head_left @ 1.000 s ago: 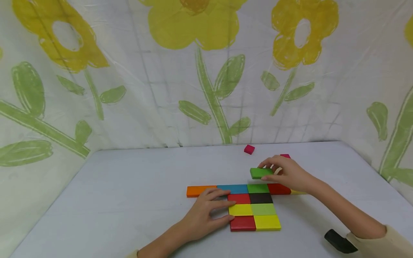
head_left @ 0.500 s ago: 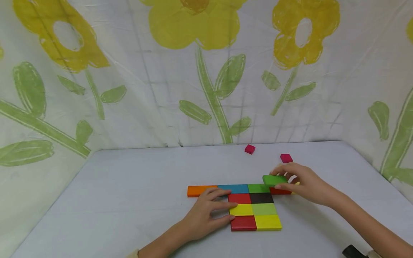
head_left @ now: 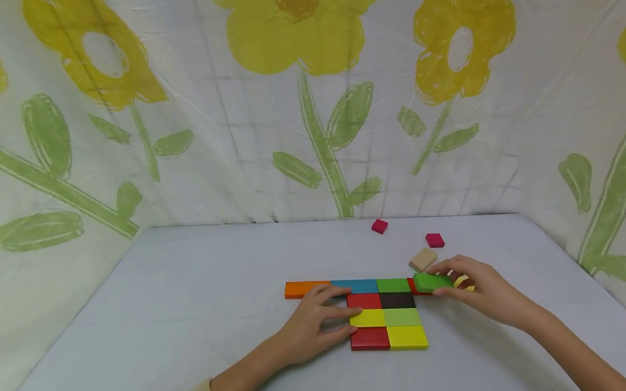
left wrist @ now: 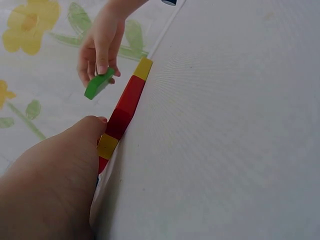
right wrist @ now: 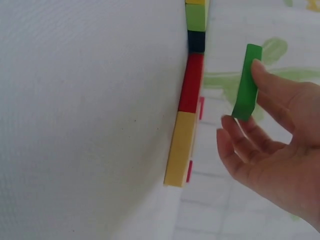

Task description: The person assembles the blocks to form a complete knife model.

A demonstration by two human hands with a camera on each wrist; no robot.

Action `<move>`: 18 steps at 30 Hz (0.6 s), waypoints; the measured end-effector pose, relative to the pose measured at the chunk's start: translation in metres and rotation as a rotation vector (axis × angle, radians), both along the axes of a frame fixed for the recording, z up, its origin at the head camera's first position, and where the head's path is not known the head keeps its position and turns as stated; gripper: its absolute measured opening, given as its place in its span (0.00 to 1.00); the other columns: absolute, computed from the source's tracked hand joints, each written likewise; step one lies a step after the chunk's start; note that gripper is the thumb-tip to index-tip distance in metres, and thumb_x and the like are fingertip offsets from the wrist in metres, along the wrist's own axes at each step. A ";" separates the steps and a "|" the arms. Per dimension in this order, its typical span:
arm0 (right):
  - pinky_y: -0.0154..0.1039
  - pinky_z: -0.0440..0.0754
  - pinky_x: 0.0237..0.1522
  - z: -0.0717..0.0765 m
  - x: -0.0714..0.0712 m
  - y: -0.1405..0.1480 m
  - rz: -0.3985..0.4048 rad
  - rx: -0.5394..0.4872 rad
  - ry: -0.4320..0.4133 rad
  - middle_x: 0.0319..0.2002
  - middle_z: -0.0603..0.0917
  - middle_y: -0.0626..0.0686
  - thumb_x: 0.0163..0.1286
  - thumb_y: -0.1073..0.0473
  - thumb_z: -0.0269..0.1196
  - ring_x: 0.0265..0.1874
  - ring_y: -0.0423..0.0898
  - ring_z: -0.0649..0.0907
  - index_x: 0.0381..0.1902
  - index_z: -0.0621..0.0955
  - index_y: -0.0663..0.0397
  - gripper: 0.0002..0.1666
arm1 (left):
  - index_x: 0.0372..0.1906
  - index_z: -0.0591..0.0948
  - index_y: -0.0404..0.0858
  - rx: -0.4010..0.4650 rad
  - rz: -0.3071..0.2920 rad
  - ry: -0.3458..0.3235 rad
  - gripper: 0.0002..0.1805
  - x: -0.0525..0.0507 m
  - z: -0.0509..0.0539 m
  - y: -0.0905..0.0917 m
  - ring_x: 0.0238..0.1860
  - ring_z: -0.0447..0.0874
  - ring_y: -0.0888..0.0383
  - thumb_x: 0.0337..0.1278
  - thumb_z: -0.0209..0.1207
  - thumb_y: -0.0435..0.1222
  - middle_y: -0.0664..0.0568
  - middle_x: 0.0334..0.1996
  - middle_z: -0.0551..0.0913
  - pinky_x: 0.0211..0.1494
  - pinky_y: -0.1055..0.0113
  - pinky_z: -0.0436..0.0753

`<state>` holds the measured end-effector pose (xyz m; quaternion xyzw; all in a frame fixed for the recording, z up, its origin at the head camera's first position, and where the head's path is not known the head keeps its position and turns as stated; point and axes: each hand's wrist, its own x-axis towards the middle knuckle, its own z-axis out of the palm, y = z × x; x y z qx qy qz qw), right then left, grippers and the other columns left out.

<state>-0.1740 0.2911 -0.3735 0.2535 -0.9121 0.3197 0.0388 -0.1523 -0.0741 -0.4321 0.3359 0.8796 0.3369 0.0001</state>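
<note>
Pinching a green block (head_left: 432,282) between thumb and fingers, the right hand (head_left: 489,288) holds it up over a red block (right wrist: 191,82), to the right of the flat colored blocks (head_left: 401,316). The left hand (head_left: 309,331) has its fingers spread, with tips touching those blocks' left side. Farther off on the white table (head_left: 171,304) lie two small pink blocks (head_left: 434,240) and a tan block (head_left: 422,260).

The right hand (head_left: 490,290) pinches (left hand (head_left: 310,328) rests spread).
</note>
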 end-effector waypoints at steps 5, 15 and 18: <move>0.32 0.85 0.38 -0.004 0.002 0.003 -0.016 0.007 -0.007 0.46 0.86 0.44 0.65 0.60 0.76 0.39 0.33 0.79 0.53 0.87 0.48 0.19 | 0.65 0.85 0.61 -0.005 0.002 -0.008 0.20 0.000 0.000 0.000 0.73 0.66 0.56 0.72 0.65 0.52 0.60 0.71 0.75 0.70 0.47 0.77; 0.31 0.84 0.38 -0.010 0.002 0.004 -0.013 0.023 -0.053 0.45 0.85 0.44 0.62 0.59 0.78 0.38 0.34 0.78 0.52 0.87 0.49 0.20 | 0.66 0.85 0.62 0.000 0.002 -0.030 0.23 0.001 0.002 -0.001 0.73 0.65 0.57 0.68 0.65 0.58 0.61 0.71 0.75 0.69 0.47 0.78; 0.31 0.84 0.39 -0.012 0.001 0.004 -0.007 0.027 -0.068 0.46 0.85 0.44 0.62 0.58 0.78 0.38 0.34 0.77 0.52 0.87 0.49 0.21 | 0.65 0.85 0.62 -0.002 0.004 -0.030 0.23 0.000 0.001 -0.001 0.73 0.65 0.57 0.68 0.65 0.58 0.62 0.71 0.75 0.70 0.47 0.78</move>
